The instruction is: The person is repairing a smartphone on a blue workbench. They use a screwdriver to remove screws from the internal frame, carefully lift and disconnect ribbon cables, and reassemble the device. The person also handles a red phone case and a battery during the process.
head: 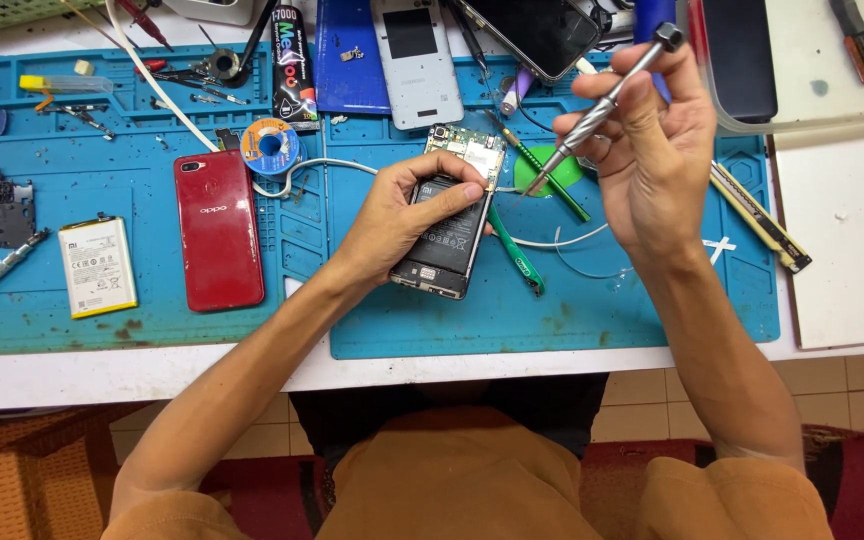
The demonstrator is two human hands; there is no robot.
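Note:
An opened phone (pixel 449 230) with its back cover off lies on the blue work mat (pixel 552 310); its dark battery and green circuit board show. My left hand (pixel 402 215) grips the phone from the left side, thumb across the battery. My right hand (pixel 647 150) holds a silver precision screwdriver (pixel 602 105) slanted down-left, its tip hovering just right of the phone's circuit board, above a green round piece.
A red phone (pixel 217 228) and a loose white battery (pixel 97 266) lie on the left mat. A white back cover (pixel 415 60), a dark phone (pixel 542 35), a glue tube (pixel 292 65), a solder wick spool (pixel 270 146), green tweezers (pixel 517 255) and a utility knife (pixel 762 220) surround the work.

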